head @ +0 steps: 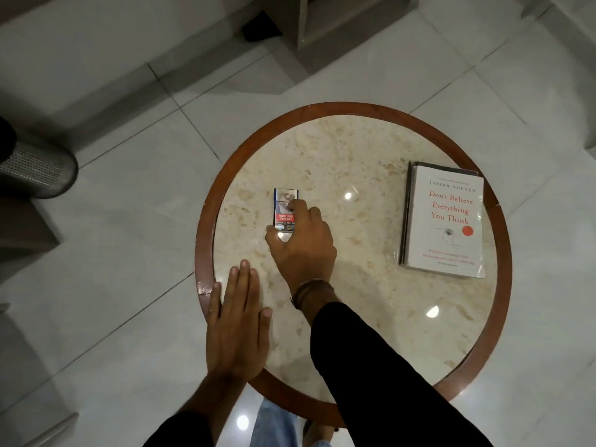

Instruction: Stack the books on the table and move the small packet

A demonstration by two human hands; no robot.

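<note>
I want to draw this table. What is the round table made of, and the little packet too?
The table top looks like polished stone, maybe marble: cream with brown veins, and it mirrors the lights. Its rim looks like varnished reddish-brown wood. The small packet under the right hand seems to be printed cardboard, perhaps in glossy wrap, since it shines at the near end.
</note>
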